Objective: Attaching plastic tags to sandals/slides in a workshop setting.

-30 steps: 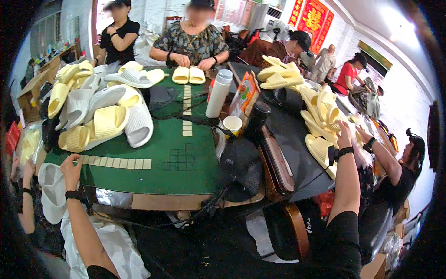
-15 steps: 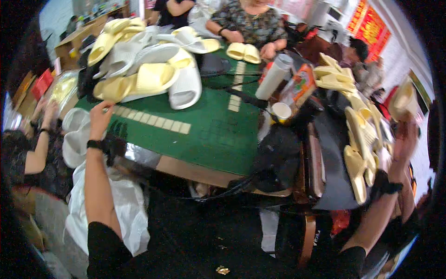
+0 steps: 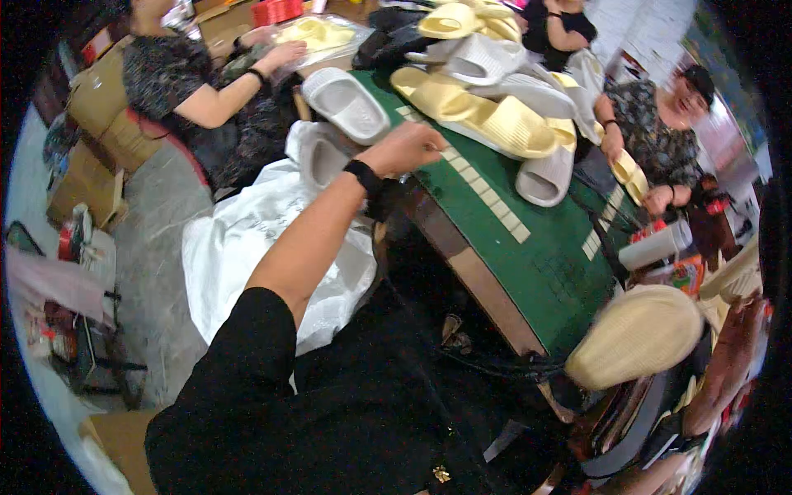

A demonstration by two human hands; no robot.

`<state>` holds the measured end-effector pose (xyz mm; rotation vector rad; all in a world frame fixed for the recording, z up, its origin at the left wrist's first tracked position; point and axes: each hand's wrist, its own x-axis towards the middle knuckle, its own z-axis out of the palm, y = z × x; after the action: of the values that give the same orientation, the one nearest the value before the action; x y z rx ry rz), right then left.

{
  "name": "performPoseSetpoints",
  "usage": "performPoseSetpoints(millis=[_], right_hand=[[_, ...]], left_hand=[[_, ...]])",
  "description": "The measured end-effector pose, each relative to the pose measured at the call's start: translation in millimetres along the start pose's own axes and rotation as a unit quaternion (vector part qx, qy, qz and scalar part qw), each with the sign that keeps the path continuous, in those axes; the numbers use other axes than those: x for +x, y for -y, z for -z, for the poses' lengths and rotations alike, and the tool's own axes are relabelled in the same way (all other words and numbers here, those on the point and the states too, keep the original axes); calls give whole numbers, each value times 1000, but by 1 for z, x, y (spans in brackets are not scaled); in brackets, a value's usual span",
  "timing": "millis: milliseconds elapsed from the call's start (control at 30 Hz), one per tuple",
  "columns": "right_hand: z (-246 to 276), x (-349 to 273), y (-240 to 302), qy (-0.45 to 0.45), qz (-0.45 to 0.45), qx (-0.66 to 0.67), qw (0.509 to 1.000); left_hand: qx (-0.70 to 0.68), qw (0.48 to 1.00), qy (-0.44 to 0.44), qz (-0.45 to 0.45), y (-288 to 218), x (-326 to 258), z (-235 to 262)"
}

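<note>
My left hand (image 3: pixel 406 148) reaches to the near edge of the green tabletop (image 3: pixel 544 285), fingers pinched beside a row of small pale squares (image 3: pixel 487 195). What sits in the pinch is too small to make out. At the lower right, my right hand (image 3: pixel 741 334) is blurred. It grips a cream-yellow slipper (image 3: pixel 635 337), held up with its ribbed sole showing. Yellow and grey slippers lie heaped on the table, among them a yellow slipper (image 3: pixel 528 128) and a grey slipper (image 3: pixel 546 175). Two more grey slippers, one of them upright (image 3: pixel 346 106), are next to my left wrist.
A white plastic sack (image 3: pixel 247 239) hangs below my left forearm. One co-worker (image 3: pixel 206 99) sits at the left by a bagged yellow slipper. Another person (image 3: pixel 660 136) across the table handles yellow slippers (image 3: pixel 629 176). A pale cylinder (image 3: pixel 656 246) lies toward the right.
The view has swung left, so the table sits farther right. My right hand has brought the yellow slipper inward from the far right, sole toward me. My left hand stays by the squares.
</note>
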<state>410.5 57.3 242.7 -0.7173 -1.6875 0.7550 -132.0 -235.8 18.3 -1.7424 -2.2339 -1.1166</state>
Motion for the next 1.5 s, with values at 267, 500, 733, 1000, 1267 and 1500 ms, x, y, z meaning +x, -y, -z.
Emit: performPoseSetpoints(millis=[267,500,733,1000,1267,1500], right_hand=[[-121,-54,-37,128,-192,394,890],[-187,-124,-82,130,-286,365,876],[-203,-175,-52,153,-310,348,871],[-237,-205,-39,382,-65,60,920],[-213,-201,-18,521,30,-10,853],[-159,-185,-1,483,-213,261,808]], left_hand=[[-180,973,130,-64,-103,1,-4],[-222,958,130,-124,-142,11,-67],[-279,947,156,21,-147,4,-86],[-568,803,80,160,-148,-24,-77],[-499,822,-33,271,-126,-49,-62],[-269,953,-52,131,-163,-29,-52]])
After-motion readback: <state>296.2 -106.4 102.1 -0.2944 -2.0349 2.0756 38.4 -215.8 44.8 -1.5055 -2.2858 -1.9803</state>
